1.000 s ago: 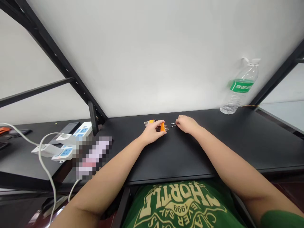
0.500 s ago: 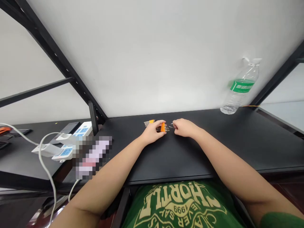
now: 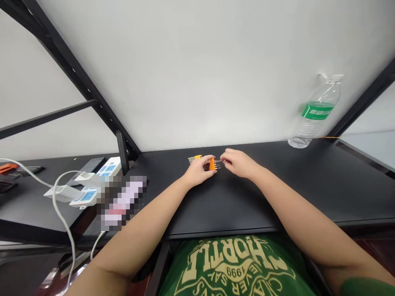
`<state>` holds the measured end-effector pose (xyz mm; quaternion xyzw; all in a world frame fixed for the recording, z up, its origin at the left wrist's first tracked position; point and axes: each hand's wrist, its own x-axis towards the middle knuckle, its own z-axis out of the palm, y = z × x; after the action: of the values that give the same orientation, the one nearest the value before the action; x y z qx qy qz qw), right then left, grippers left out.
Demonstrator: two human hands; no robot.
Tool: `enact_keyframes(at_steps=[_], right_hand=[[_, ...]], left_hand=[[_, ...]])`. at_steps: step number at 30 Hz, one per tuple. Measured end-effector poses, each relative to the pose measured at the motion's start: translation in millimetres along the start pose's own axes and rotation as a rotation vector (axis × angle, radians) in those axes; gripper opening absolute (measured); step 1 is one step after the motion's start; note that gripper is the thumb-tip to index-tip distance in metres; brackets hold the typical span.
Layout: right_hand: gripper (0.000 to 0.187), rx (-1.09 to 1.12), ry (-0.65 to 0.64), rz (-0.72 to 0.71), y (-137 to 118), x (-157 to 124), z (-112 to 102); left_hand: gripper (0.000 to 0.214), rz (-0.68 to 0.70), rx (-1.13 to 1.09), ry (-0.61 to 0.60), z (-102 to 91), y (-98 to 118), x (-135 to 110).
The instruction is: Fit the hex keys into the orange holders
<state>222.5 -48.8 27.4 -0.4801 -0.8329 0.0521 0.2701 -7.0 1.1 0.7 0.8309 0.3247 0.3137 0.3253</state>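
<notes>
My left hand (image 3: 196, 172) is closed on an orange bit holder (image 3: 212, 164), thumb and fingers at its two ends. Several thin metal screwdriver bits (image 3: 217, 166) stick out of the holder on its right side. My right hand (image 3: 237, 163) pinches one slim metal bit (image 3: 218, 160), whose tip points left at the far end of the holder. Whether that bit is seated in the holder, I cannot tell. Just behind my left hand lies a second, yellow-orange bit holder (image 3: 198, 157) with a row of bits, partly hidden by the hand.
A clear bottle with a green label (image 3: 317, 111) stands against the wall at the back right. To the left lie a blurred-out phone (image 3: 125, 203), a white power strip (image 3: 108, 168) with plugs, and white cables (image 3: 63, 220). A black metal frame (image 3: 92, 92) rises at the left.
My right hand has moved slightly left, bringing its bit up to the orange holder. My left hand keeps its grip in nearly the same place. The view has shifted a little.
</notes>
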Motion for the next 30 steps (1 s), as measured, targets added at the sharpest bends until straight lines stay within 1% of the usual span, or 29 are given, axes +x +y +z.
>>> enact_keyframes(at_steps=[10, 22, 24, 26, 28, 30], right_hand=[[0.023, -0.115, -0.04, 0.018, -10.0, -2.8, -8.1], [0.025, -0.139, -0.08, 0.057, -15.0, -3.1, -11.2], [0.026, -0.118, -0.064, 0.046, -15.6, -3.2, -10.2], [0.027, -0.064, -0.039, 0.001, -16.0, -2.8, -8.6], [0.027, 0.039, -0.005, -0.061, -16.6, -1.9, -6.9], [0.026, 0.186, 0.033, -0.085, -17.4, -0.9, -5.4]], left_hand=[[0.052, 0.009, 0.006, -0.013, 1.5, -2.6, 0.7], [0.053, -0.017, -0.008, -0.026, 1.6, -2.0, -0.1], [0.053, -0.02, 0.003, -0.029, 1.4, -1.8, -0.1], [0.052, -0.023, 0.016, -0.029, 0.9, -1.1, 0.0], [0.051, -0.022, 0.009, -0.029, 0.4, 0.2, -0.3], [0.052, -0.018, -0.014, -0.03, 0.2, 1.6, -0.9]])
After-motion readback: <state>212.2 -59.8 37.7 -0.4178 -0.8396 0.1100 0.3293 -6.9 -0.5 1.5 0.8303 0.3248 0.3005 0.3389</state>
